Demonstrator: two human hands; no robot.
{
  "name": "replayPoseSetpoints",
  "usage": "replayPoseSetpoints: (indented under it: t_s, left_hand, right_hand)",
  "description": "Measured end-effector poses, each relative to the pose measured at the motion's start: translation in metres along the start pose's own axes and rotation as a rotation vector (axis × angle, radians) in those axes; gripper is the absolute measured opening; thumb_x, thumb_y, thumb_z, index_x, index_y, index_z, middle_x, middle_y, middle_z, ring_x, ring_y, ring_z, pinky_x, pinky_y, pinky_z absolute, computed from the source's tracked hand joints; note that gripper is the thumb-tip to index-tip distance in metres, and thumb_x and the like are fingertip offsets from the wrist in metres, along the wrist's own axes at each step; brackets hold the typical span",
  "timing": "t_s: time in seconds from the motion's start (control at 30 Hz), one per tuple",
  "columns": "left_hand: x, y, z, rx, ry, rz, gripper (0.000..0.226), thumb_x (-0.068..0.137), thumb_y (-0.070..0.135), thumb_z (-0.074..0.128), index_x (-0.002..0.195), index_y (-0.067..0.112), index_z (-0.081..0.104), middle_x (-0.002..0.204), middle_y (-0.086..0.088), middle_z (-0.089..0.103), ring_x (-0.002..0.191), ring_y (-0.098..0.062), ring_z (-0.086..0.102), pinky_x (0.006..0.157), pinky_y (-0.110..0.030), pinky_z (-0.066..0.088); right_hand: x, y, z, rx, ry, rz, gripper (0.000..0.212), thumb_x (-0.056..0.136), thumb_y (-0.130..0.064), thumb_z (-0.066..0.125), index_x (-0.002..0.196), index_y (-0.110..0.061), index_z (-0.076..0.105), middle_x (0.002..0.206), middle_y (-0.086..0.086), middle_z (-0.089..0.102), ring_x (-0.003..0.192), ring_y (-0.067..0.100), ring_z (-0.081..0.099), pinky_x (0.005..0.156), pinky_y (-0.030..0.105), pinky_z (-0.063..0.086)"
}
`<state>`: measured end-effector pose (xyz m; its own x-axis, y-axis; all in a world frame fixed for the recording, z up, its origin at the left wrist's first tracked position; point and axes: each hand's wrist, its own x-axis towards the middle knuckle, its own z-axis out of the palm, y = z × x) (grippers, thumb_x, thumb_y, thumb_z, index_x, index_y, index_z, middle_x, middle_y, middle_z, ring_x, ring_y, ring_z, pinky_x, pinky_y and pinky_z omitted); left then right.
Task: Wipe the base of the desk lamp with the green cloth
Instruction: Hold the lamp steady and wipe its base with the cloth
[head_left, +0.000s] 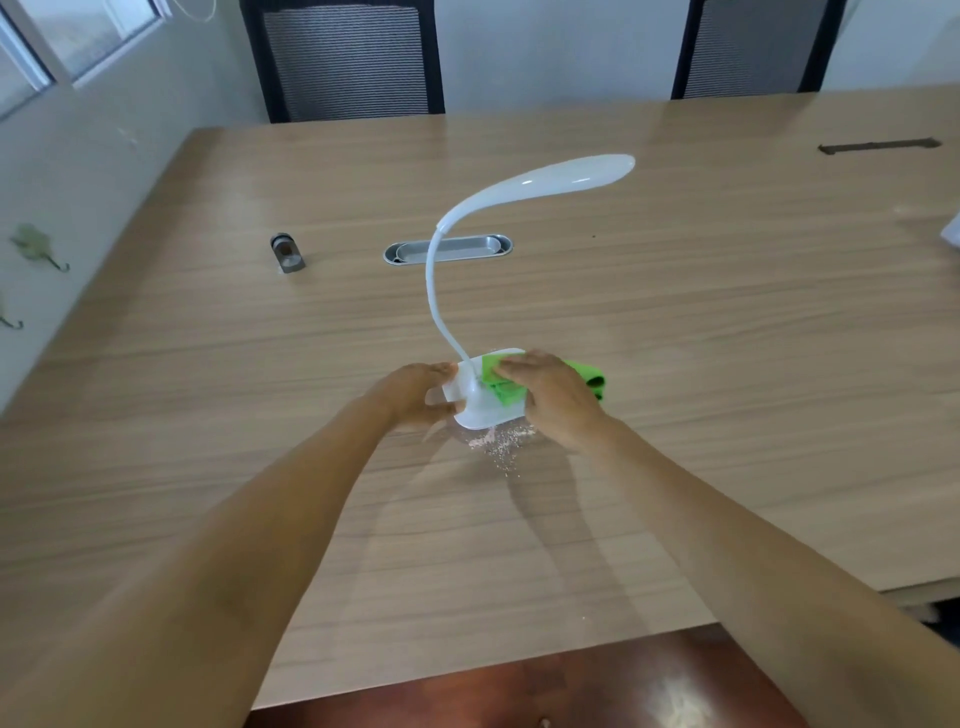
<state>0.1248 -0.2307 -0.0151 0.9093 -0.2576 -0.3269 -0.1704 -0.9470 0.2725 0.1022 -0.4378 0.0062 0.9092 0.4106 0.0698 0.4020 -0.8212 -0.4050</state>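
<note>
A white lamp (470, 317) stands on a big wooden worktop (675, 312). Its flat white base (480, 410) sits right between the two hands.

The left hand (415, 395) is on the left side of the base. Its grip is curled around that edge, with the fingers (441, 371) touching the white plastic. It holds the base.

The right hand (550, 395) is on the right side of the base. Its grip is spread out flat, palm down, and it presses on the green cloth (498, 384). The cloth lies under this hand, on top of the base. Part of the cloth sticks out past the hand on the far right side and hangs down to the worktop.

The thin neck of the lamp rises up from the base, just left of the right hand's fingertips. It bends over to the right, and the long white head (561, 176) is high up beyond both hands.

Some small white crumbs (501, 441) lie on the worktop just in front of the base, nearer to the person than both hands.

Far beyond the hands there is a long silver slot (448, 249) in the worktop. To the left of it is a small grey thing (287, 253); I cannot tell what it is. Two dark chairs (345, 62) stand at the far side.
</note>
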Motion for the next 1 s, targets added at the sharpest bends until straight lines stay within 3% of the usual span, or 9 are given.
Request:
replayPoseSetpoints:
  t_s: [0.17,0.37,0.5,0.57,0.7,0.8,0.93,1.0]
  left_hand:
    - [0.002,-0.001,0.002,-0.014,0.005,-0.014,0.071,0.089,0.044,0.054,0.148,0.018,0.026,0.157,0.006,0.026,0.145,-0.015,0.023,0.12,-0.032,0.019]
    - [0.002,-0.002,0.003,-0.04,0.011,-0.026,0.071,0.088,0.044,0.056,0.148,0.019,0.026,0.157,0.007,0.026,0.145,-0.015,0.023,0.12,-0.033,0.02]
    - [0.002,-0.002,0.002,-0.038,0.014,-0.015,0.071,0.088,0.045,0.055,0.148,0.017,0.027,0.157,0.005,0.027,0.145,-0.015,0.024,0.12,-0.032,0.02]
    - [0.002,-0.002,0.003,-0.038,0.015,-0.01,0.071,0.088,0.045,0.055,0.147,0.017,0.028,0.157,0.005,0.027,0.145,-0.015,0.024,0.12,-0.031,0.019]
    - [0.002,-0.003,0.002,-0.042,0.022,0.0,0.069,0.088,0.044,0.055,0.147,0.016,0.031,0.156,0.005,0.029,0.145,-0.014,0.025,0.12,-0.029,0.02]
    - [0.002,-0.003,0.003,-0.041,0.021,-0.001,0.069,0.089,0.044,0.055,0.147,0.017,0.03,0.156,0.006,0.028,0.145,-0.014,0.025,0.12,-0.03,0.02]
    - [0.003,-0.003,0.004,-0.061,0.033,-0.01,0.069,0.087,0.044,0.057,0.146,0.017,0.032,0.155,0.006,0.03,0.144,-0.014,0.027,0.119,-0.029,0.022]
    - [0.003,-0.003,0.005,-0.068,0.029,-0.018,0.069,0.087,0.044,0.057,0.145,0.017,0.033,0.155,0.006,0.031,0.144,-0.014,0.028,0.119,-0.031,0.023]
  right_hand:
    - [0.011,-0.007,0.014,-0.012,-0.089,0.071,0.058,0.084,0.006,0.044,0.138,-0.016,0.043,0.149,0.003,0.041,0.138,0.026,0.033,0.114,0.035,0.029]
    - [-0.053,0.015,0.029,-0.048,-0.112,-0.151,0.068,0.069,0.017,0.044,0.131,-0.008,0.051,0.141,0.012,0.051,0.133,0.041,0.041,0.108,0.053,0.038]
    - [-0.033,0.008,0.017,0.015,0.026,-0.05,0.071,0.077,0.016,0.042,0.142,-0.01,0.033,0.153,0.012,0.03,0.138,0.029,0.037,0.111,0.04,0.039]
    - [-0.02,0.002,0.018,0.024,-0.03,0.025,0.071,0.082,0.011,0.043,0.146,-0.013,0.024,0.157,0.008,0.021,0.141,0.026,0.029,0.113,0.033,0.031]
    - [-0.031,0.006,0.03,0.009,-0.151,-0.028,0.065,0.085,0.008,0.042,0.145,-0.009,0.025,0.157,0.011,0.018,0.145,0.026,0.02,0.118,0.03,0.018]
    - [-0.049,0.012,0.022,0.046,-0.245,-0.046,0.063,0.087,0.007,0.038,0.145,-0.013,0.026,0.157,0.007,0.023,0.144,0.021,0.024,0.117,0.028,0.022]
    - [-0.03,0.006,0.006,0.109,-0.015,0.084,0.065,0.083,0.007,0.039,0.143,-0.016,0.032,0.148,0.007,0.041,0.127,0.03,0.049,0.101,0.04,0.046]
    - [-0.014,-0.001,0.007,0.116,-0.004,0.146,0.064,0.083,0.006,0.041,0.143,-0.017,0.033,0.147,0.009,0.041,0.127,0.032,0.048,0.101,0.042,0.045]
